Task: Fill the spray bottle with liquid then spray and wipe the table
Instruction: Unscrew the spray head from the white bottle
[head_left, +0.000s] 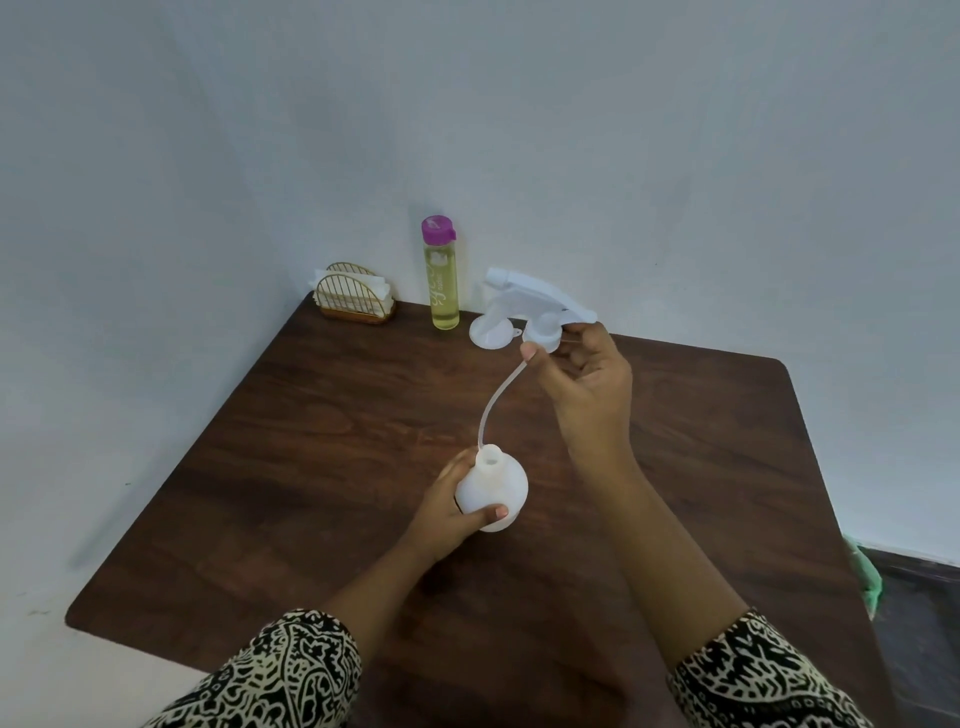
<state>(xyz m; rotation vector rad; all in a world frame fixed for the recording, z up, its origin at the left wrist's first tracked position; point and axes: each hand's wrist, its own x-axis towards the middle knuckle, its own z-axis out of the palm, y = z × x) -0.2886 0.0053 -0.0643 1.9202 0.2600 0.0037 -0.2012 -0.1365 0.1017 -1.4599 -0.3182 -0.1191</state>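
A white spray bottle body (493, 488) stands on the dark wooden table (311, 467), its neck open. My left hand (447, 519) grips its side. My right hand (582, 379) holds the white trigger spray head (535, 301) up above the table. The head's thin dip tube (496, 400) curves down, and its tip hangs just beside the bottle's neck. A tall clear bottle of yellow liquid (444, 280) with a purple cap stands at the table's far edge against the wall. A white funnel (491, 332) lies beside it, partly behind the spray head.
A gold wire napkin holder (353, 299) with white napkins stands at the table's far left corner. A green cloth (865, 571) hangs past the table's right edge. The wall runs close behind the far edge.
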